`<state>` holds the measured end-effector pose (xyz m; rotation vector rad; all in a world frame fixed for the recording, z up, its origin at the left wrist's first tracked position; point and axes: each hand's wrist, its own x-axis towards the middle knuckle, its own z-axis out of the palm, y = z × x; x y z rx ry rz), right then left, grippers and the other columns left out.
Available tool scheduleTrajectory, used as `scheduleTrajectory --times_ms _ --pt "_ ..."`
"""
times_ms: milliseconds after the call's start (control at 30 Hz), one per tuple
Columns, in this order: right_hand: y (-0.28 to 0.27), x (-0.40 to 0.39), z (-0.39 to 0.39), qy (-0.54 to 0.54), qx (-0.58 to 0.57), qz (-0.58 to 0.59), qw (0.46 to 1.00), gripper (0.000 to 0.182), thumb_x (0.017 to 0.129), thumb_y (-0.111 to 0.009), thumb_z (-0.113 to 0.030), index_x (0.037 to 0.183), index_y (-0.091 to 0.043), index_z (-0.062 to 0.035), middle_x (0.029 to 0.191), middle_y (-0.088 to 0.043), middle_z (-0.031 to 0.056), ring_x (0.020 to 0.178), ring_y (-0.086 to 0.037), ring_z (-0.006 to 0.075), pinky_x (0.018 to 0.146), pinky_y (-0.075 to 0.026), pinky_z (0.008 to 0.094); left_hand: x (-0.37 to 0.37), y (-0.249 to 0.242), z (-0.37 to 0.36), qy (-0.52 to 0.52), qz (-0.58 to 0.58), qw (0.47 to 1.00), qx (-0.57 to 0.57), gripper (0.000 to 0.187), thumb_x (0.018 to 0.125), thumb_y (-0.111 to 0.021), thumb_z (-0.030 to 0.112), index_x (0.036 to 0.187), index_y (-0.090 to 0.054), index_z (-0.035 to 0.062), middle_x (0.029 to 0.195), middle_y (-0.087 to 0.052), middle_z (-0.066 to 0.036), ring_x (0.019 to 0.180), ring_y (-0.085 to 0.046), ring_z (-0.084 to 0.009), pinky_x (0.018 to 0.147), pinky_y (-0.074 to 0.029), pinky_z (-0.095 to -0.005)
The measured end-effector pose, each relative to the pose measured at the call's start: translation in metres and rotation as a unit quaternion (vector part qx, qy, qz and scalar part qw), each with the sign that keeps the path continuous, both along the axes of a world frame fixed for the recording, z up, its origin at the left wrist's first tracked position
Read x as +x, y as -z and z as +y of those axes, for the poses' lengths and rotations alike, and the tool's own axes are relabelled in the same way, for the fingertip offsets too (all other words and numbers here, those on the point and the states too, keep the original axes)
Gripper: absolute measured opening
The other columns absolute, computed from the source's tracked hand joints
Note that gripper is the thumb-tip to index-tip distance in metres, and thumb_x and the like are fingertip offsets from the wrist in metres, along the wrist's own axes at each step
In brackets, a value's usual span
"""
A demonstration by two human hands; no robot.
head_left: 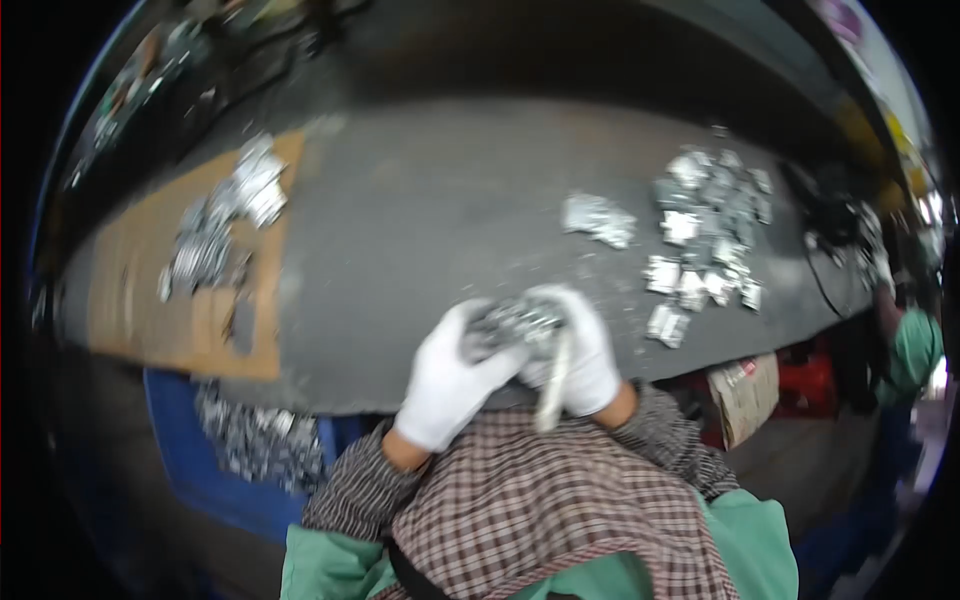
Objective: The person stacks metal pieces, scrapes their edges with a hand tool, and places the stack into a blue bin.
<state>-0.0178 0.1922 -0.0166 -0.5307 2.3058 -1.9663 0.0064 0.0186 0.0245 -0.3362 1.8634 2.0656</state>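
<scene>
Near the front edge of the dark table, my left hand (450, 378) and my right hand (588, 355), both in white gloves, are wrapped round a cluster of small grey metal parts (522, 322). A pale, stick-like item (553, 385) points down from my right hand; the image is too blurred to tell what it is. Beyond my right hand lies a small group of metal parts (598, 220). Further right is a larger scattered heap of shiny metal parts (708, 225).
Flat cardboard (262, 335) on the left of the table (400, 200) carries more metal parts (205, 245). Below the table's left edge is a blue bin (190, 480) of parts. A carton (745, 400) stands below the right edge. At far right, a person's green sleeve (912, 350) shows.
</scene>
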Motion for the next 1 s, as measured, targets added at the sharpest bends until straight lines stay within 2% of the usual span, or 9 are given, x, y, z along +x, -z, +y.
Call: scheduleTrajectory --times_ms 33,67,200,267,500,700,800,833,1000 --pt "-0.026 -0.01 -0.004 -0.022 0.078 0.172 0.982 0.055 0.069 -0.077 -0.016 0.118 -0.054 -0.0027 0.102 -0.064 0.0134 0.086 -0.067 0.029 0.079 -0.056 0.0369 0.004 0.004 0.002 0.002 0.06 0.996 -0.069 0.068 0.078 -0.076 0.01 0.135 -0.042 -0.0048 0.118 -0.059 -0.018 0.102 -0.062 -0.0209 0.09 -0.051 -0.0316" --pt "-0.025 -0.01 -0.011 -0.039 0.122 0.124 0.984 0.049 0.073 -0.072 -0.022 0.115 -0.056 -0.0038 0.101 -0.062 0.0135 0.087 -0.064 0.0324 0.08 -0.052 0.0392 0.006 0.012 0.005 0.007 0.129 0.983 -0.128 0.067 0.077 -0.075 0.01 0.135 -0.043 -0.0042 0.119 -0.059 -0.018 0.105 -0.061 -0.0224 0.092 -0.05 -0.033" --pt "-0.013 0.005 -0.024 0.035 0.249 0.142 0.957 0.049 0.079 -0.062 -0.021 0.123 -0.048 -0.0038 0.098 -0.055 0.0143 0.092 -0.055 0.0311 0.085 -0.045 0.0406 -0.002 0.0 0.013 0.014 0.091 0.992 -0.082 0.069 0.073 -0.068 0.003 0.136 -0.041 -0.0035 0.114 -0.059 -0.015 0.106 -0.058 -0.022 0.096 -0.047 -0.0342" --pt "0.002 0.011 -0.024 0.092 0.206 0.204 0.953 0.051 0.08 -0.058 -0.017 0.127 -0.044 -0.0032 0.102 -0.054 0.0143 0.096 -0.054 0.0307 0.09 -0.043 0.0404 -0.011 0.014 0.0 0.099 0.133 0.975 -0.147 0.062 0.078 -0.057 -0.004 0.137 -0.038 -0.0031 0.112 -0.058 -0.012 0.097 -0.059 -0.0155 0.085 -0.05 -0.0282" --pt "-0.01 0.023 -0.007 0.054 0.302 0.151 0.94 0.078 0.075 -0.066 -0.02 0.141 -0.031 0.0042 0.113 -0.053 0.0146 0.103 -0.054 0.0287 0.095 -0.039 0.0373 -0.019 -0.008 0.016 0.111 0.094 0.985 -0.091 0.062 0.076 -0.055 -0.006 0.136 -0.039 -0.0037 0.105 -0.06 -0.01 0.089 -0.06 -0.0134 0.08 -0.05 -0.0264" --pt "-0.001 0.022 -0.016 0.086 0.376 0.148 0.911 0.068 0.084 -0.055 -0.019 0.142 -0.03 0.007 0.113 -0.055 0.0162 0.101 -0.055 0.025 0.091 -0.042 0.0346 -0.033 -0.016 0.016 0.205 0.13 0.953 -0.18 0.069 0.069 -0.058 0.003 0.135 -0.04 -0.0051 0.108 -0.059 -0.015 0.097 -0.061 -0.0228 0.087 -0.049 -0.0347" --pt "0.007 0.021 -0.024 0.172 0.374 0.209 0.887 0.062 0.087 -0.05 -0.015 0.142 -0.031 0.0071 0.111 -0.056 0.0165 0.101 -0.055 0.0245 0.09 -0.043 0.0337 -0.037 -0.017 0.01 0.241 0.297 0.834 -0.397 0.07 0.069 -0.058 0.007 0.135 -0.04 -0.0042 0.115 -0.054 -0.02 0.105 -0.057 -0.0328 0.094 -0.045 -0.0401" --pt "0.01 0.02 -0.026 0.193 0.334 0.212 0.898 0.06 0.088 -0.049 -0.014 0.141 -0.032 0.0072 0.112 -0.056 0.0166 0.104 -0.055 0.0253 0.091 -0.043 0.0339 -0.036 -0.021 0.014 0.256 0.289 0.827 -0.409 0.07 0.069 -0.058 0.01 0.135 -0.04 -0.0031 0.12 -0.048 -0.022 0.11 -0.052 -0.0395 0.098 -0.041 -0.0429" --pt "-0.005 0.023 -0.001 0.109 0.416 0.191 0.882 0.065 0.087 -0.056 -0.02 0.141 -0.031 0.0054 0.118 -0.054 0.0198 0.108 -0.055 0.0282 0.094 -0.043 0.035 -0.031 -0.017 0.02 0.268 0.315 0.79 -0.452 0.07 0.07 -0.059 0.009 0.136 -0.038 -0.0026 0.12 -0.046 -0.023 0.109 -0.051 -0.0414 0.094 -0.044 -0.0455"
